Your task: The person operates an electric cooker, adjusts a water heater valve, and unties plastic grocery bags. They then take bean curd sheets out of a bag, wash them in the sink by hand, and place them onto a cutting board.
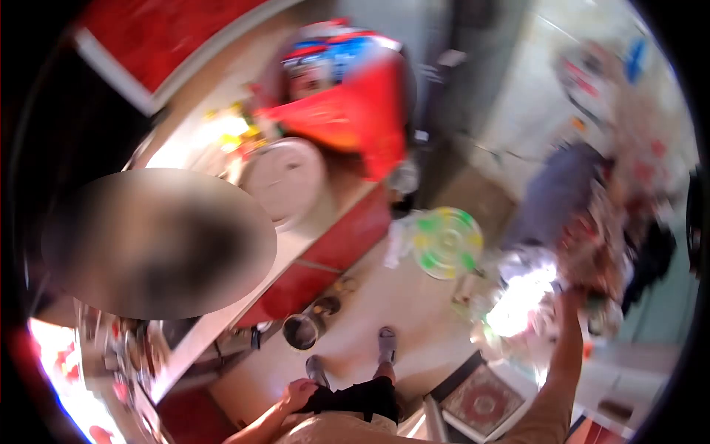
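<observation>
My left hand (299, 396) is held low in front of my waist, beside my black shorts (362, 399). Its fingers look curled in, and nothing shows in them. Stretched far out to the right, my right hand (583, 259) touches a pile of crumpled, reddish clear plastic bags (592, 233). Blur and the plastic make its fingers hard to separate. A grey-purple cloth or bag (555, 196) lies against the pile. Bright glare covers the pale plastic (521, 292) beside my wrist, and a dark bundle (651, 259) sits on the other side.
A counter with red cabinet fronts (347, 226) runs along the left, bearing a round pale lid (285, 181) and a red bag (355, 107). On the floor are a small bin (300, 331) and, farther off, a round green-and-yellow patterned item (447, 243). A patterned panel (482, 399) is near my right side.
</observation>
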A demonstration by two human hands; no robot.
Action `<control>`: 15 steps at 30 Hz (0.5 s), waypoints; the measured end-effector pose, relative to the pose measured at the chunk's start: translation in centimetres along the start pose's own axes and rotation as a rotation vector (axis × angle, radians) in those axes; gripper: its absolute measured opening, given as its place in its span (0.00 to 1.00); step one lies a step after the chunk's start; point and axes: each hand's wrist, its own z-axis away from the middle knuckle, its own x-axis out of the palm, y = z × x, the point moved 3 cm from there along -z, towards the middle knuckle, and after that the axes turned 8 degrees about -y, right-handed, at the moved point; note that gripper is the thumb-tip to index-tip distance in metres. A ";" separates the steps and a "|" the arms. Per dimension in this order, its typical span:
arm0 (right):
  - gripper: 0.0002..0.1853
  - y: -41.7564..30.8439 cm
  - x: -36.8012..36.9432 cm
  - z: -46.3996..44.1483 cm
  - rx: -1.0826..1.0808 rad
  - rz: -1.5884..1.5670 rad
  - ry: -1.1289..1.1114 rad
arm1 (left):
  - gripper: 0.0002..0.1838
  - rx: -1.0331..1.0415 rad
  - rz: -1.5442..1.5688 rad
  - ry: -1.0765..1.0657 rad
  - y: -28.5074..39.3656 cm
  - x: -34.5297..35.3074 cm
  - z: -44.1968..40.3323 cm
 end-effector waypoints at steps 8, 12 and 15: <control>0.33 -11.1 0.1 10.1 -0.233 -0.478 0.458 | 0.16 -0.012 -0.159 0.072 0.5 1.6 1.5; 0.32 -21.6 -1.5 20.5 -0.662 -0.658 0.388 | 0.15 0.079 -0.111 0.130 -0.8 1.0 3.2; 0.31 -27.3 -1.2 27.0 -0.933 -0.652 0.222 | 0.18 0.131 -0.034 0.221 -5.8 1.7 3.8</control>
